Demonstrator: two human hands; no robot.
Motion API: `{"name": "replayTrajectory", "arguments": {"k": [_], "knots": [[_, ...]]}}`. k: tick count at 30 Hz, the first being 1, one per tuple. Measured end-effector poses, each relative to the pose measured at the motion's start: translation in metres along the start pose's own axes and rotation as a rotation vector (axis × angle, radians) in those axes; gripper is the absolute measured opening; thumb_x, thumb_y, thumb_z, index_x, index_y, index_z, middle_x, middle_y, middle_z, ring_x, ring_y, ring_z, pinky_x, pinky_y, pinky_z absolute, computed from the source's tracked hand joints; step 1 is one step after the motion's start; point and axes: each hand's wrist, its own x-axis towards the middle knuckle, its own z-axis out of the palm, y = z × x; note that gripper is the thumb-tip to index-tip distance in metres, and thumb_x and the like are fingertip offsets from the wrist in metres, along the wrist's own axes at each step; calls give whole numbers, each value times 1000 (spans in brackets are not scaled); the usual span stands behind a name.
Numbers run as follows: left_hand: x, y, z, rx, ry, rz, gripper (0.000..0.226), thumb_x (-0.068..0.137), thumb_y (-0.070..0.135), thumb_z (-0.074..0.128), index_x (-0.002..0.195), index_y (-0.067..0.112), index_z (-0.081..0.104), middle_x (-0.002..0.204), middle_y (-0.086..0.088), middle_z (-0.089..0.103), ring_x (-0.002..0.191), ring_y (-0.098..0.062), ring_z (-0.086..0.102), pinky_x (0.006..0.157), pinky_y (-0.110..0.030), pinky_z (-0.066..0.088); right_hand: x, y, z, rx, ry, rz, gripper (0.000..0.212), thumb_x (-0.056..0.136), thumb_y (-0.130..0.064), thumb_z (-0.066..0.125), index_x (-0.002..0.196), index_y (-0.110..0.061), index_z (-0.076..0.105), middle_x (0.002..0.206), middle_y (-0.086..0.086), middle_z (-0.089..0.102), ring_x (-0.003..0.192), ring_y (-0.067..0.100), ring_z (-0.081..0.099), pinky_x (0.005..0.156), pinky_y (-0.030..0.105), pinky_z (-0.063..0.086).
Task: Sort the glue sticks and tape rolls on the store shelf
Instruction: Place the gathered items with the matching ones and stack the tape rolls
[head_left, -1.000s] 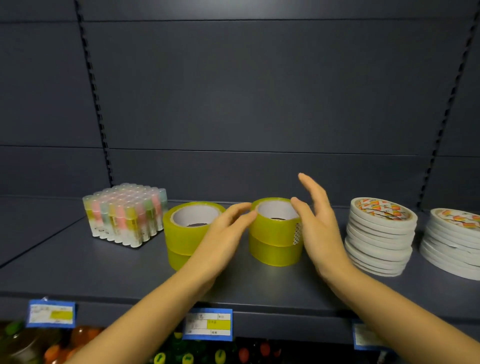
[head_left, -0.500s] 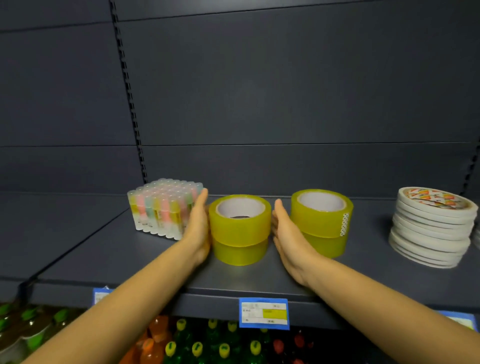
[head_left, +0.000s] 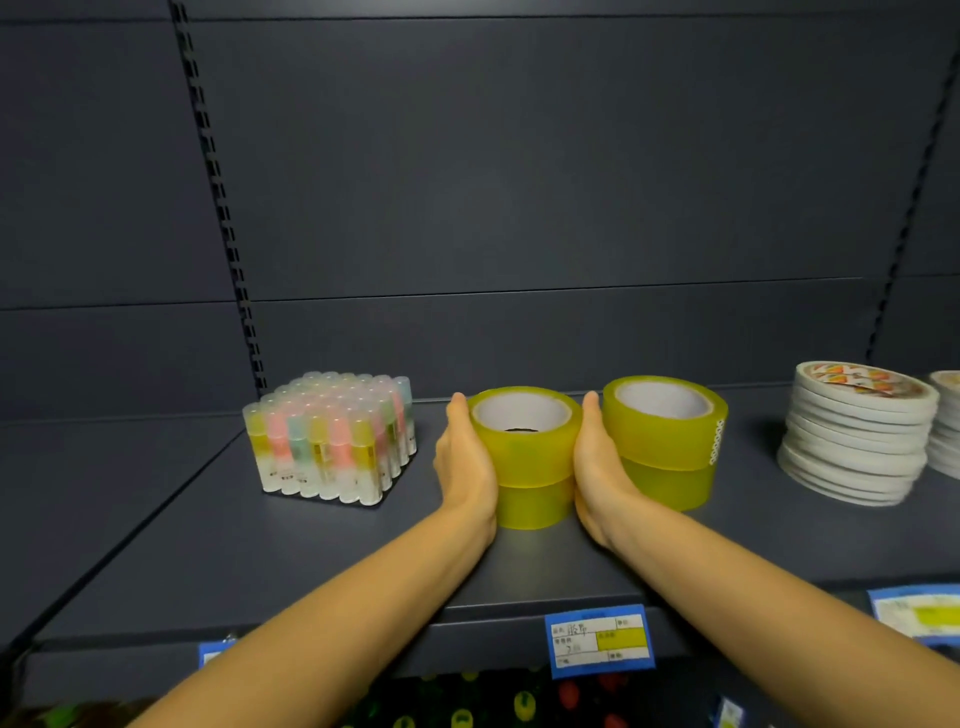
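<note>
Two yellow tape rolls stacked one on the other (head_left: 524, 457) stand mid-shelf. My left hand (head_left: 465, 467) presses flat on the stack's left side and my right hand (head_left: 597, 467) on its right side, fingers reaching toward the back. Just to the right stands a second stack of two yellow tape rolls (head_left: 670, 447), touching the back of my right hand. A block of pastel-capped glue sticks (head_left: 332, 441) stands upright to the left, a small gap from my left hand.
A pile of flat white tape rolls (head_left: 857, 441) sits at the right, with another pile (head_left: 945, 421) cut off by the frame edge. The dark shelf (head_left: 311, 561) carries blue price labels (head_left: 600, 642) on its front lip. Bottles show below.
Both hands left the right yellow stack and moved left to flank the left stack. The gap between the two yellow stacks looks narrower than half a second ago.
</note>
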Motion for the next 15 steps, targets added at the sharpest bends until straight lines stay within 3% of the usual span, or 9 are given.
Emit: {"name": "replayTrajectory", "arguments": {"k": [6, 8, 10, 12, 15], "knots": [[3, 0, 1, 91, 40, 23, 54, 91, 51, 29, 110, 15, 65, 116, -11, 64, 109, -30, 57, 101, -47, 43, 0, -1, 1, -27, 30, -39, 54, 96, -58, 24, 113, -22, 60, 128, 8, 60, 119, 27, 54, 107, 39, 39], [1, 4, -1, 122, -9, -2, 53, 92, 49, 29, 112, 16, 63, 118, -11, 64, 110, -30, 57, 101, -47, 43, -3, -4, -1, -48, 6, -26, 52, 96, -57, 22, 108, -23, 60, 128, 7, 60, 119, 26, 54, 101, 35, 39], [-3, 10, -7, 164, -91, -7, 51, 95, 48, 28, 118, 17, 61, 122, -9, 62, 114, -27, 56, 104, -44, 41, -7, -6, -3, -53, -38, -18, 59, 97, -57, 21, 120, -19, 59, 130, 7, 59, 120, 25, 54, 98, 35, 39], [-10, 19, -19, 245, -177, 107, 47, 99, 43, 28, 118, 17, 61, 122, -2, 62, 116, -20, 54, 105, -35, 39, -20, -11, -7, -59, -76, -26, 60, 96, -58, 23, 131, -20, 54, 132, 5, 58, 121, 24, 53, 103, 37, 38], [-28, 36, -54, 395, -174, 464, 27, 99, 26, 36, 102, 23, 63, 107, 12, 61, 101, 1, 53, 84, -3, 38, -47, -18, -17, -102, -140, -140, 51, 97, -50, 34, 141, -25, 41, 142, -4, 48, 130, 17, 44, 112, 35, 29]]}}
